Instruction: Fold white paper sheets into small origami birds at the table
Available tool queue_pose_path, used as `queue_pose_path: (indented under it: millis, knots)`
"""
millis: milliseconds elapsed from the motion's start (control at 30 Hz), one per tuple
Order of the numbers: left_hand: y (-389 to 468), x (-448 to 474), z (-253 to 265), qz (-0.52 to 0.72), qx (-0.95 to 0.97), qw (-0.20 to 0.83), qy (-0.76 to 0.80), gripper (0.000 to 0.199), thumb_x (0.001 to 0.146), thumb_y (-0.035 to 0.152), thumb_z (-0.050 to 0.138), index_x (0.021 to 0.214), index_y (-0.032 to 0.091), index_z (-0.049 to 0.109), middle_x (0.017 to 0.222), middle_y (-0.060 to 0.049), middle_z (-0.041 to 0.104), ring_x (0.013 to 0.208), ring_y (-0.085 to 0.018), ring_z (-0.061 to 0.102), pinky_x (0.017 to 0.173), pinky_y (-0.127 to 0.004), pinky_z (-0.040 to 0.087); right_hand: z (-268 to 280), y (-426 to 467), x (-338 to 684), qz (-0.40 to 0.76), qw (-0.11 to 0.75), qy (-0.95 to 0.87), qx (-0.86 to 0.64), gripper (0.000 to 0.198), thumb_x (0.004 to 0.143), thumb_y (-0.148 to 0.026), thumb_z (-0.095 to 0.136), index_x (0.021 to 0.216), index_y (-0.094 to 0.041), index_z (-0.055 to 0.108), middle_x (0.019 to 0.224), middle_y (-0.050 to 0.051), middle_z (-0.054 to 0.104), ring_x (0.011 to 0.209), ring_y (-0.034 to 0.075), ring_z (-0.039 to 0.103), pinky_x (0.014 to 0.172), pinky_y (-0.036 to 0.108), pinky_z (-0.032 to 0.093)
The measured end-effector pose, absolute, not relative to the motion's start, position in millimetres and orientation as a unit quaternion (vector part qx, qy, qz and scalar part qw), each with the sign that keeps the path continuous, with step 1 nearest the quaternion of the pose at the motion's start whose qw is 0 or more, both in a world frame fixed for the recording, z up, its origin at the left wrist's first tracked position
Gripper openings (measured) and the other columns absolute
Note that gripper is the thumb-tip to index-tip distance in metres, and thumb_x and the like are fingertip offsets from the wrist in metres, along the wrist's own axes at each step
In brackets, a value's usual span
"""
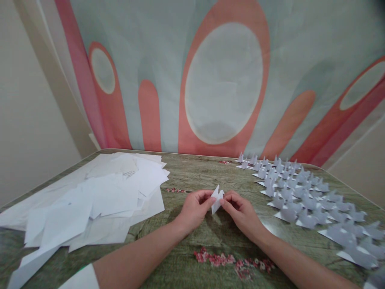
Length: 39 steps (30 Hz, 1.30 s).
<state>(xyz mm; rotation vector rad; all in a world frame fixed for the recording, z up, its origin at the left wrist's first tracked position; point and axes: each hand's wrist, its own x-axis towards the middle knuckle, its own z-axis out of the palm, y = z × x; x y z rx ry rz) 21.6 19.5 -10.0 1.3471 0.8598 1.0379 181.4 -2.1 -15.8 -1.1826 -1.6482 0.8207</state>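
Note:
A small folded white paper crane is held up between my two hands, above the middle of the table. My left hand pinches its left side between thumb and fingers. From the other side, my right hand grips the right edge with the thumb in front. Two pointed tips stick up at the top of the paper, and a narrow point hangs below. My fingertips cover parts of both sides.
Loose sheets of white paper lie in an overlapping heap on the left. Several rows of finished white paper cranes stand along the right. The wood-patterned table has printed pink blossoms. Behind it hangs a patterned backdrop.

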Motion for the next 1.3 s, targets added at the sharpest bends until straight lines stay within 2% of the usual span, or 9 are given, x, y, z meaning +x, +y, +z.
queue_pose_path:
  millis: [333, 633, 800, 900, 1067, 1100, 1167, 1300]
  knots:
    - [17, 22, -11, 0.423, 0.606, 0.564, 0.368, 0.028, 0.073, 0.026, 0.064, 0.097, 0.011, 0.066, 0.089, -0.007, 0.068, 0.077, -0.016, 0.059, 0.071, -0.025, 0.045, -15, -1, 182, 0.335, 0.456, -0.675, -0.473, 0.025, 0.085, -0.036, 0.050, 0.070, -0.017, 0.055, 0.075, 0.001, 0.051, 0.070, 0.014, 0.048, 0.064, 0.026, 0.038]
    - [14, 25, -5, 0.384, 0.631, 0.560, 0.375, 0.026, 0.071, 0.019, 0.063, 0.096, 0.010, 0.062, 0.075, -0.002, 0.061, 0.064, -0.011, 0.051, 0.062, -0.022, 0.040, -19, 0, 184, 0.311, 0.471, -0.666, -0.487, 0.024, 0.086, -0.036, 0.048, 0.073, -0.018, 0.055, 0.077, 0.002, 0.053, 0.073, 0.016, 0.050, 0.068, 0.028, 0.038]
    - [12, 24, -5, 0.375, 0.639, 0.543, 0.396, 0.038, 0.069, 0.015, 0.064, 0.106, 0.011, 0.056, 0.061, 0.005, 0.051, 0.056, -0.008, 0.045, 0.055, -0.019, 0.035, -21, 1, 186, 0.303, 0.471, -0.662, -0.498, 0.025, 0.086, -0.038, 0.048, 0.073, -0.018, 0.055, 0.077, 0.002, 0.054, 0.073, 0.016, 0.050, 0.067, 0.028, 0.038]
    - [12, 24, -8, 0.379, 0.632, 0.546, 0.398, 0.043, 0.069, 0.016, 0.065, 0.110, 0.011, 0.051, 0.060, 0.005, 0.051, 0.055, -0.008, 0.046, 0.054, -0.019, 0.035, -21, 1, 186, 0.303, 0.467, -0.662, -0.502, 0.025, 0.087, -0.038, 0.047, 0.073, -0.018, 0.054, 0.075, 0.001, 0.052, 0.070, 0.015, 0.049, 0.065, 0.027, 0.037]
    - [17, 18, -11, 0.375, 0.646, 0.543, 0.385, 0.061, 0.069, 0.024, 0.069, 0.122, 0.016, 0.041, 0.074, 0.001, 0.060, 0.067, -0.013, 0.056, 0.063, -0.024, 0.042, -19, 3, 189, 0.289, 0.452, -0.672, -0.511, 0.027, 0.087, -0.038, 0.046, 0.070, -0.018, 0.053, 0.071, 0.001, 0.050, 0.067, 0.015, 0.048, 0.063, 0.027, 0.037]
    - [19, 16, -9, 0.378, 0.653, 0.532, 0.385, 0.057, 0.073, 0.026, 0.065, 0.124, 0.017, 0.040, 0.080, -0.001, 0.062, 0.071, -0.014, 0.057, 0.065, -0.025, 0.043, -19, 3, 189, 0.286, 0.445, -0.677, -0.512, 0.027, 0.087, -0.038, 0.046, 0.070, -0.018, 0.053, 0.071, 0.001, 0.050, 0.067, 0.015, 0.048, 0.063, 0.027, 0.037]
    - [22, 11, -4, 0.389, 0.681, 0.478, 0.394, 0.044, 0.082, 0.027, 0.054, 0.123, 0.018, 0.041, 0.094, -0.006, 0.063, 0.083, -0.016, 0.058, 0.071, -0.028, 0.044, -19, 3, 191, 0.272, 0.435, -0.687, -0.515, 0.027, 0.087, -0.037, 0.046, 0.068, -0.018, 0.053, 0.070, 0.001, 0.050, 0.066, 0.015, 0.047, 0.062, 0.027, 0.037]
    - [23, 3, 8, 0.372, 0.791, 0.306, 0.377, 0.039, 0.078, 0.012, 0.054, 0.115, 0.023, 0.052, 0.113, -0.006, 0.056, 0.104, -0.019, 0.051, 0.090, -0.033, 0.039, -21, 3, 193, 0.218, 0.410, -0.714, -0.525, 0.024, 0.087, -0.033, 0.047, 0.069, -0.018, 0.054, 0.075, 0.002, 0.052, 0.072, 0.016, 0.049, 0.067, 0.029, 0.039]
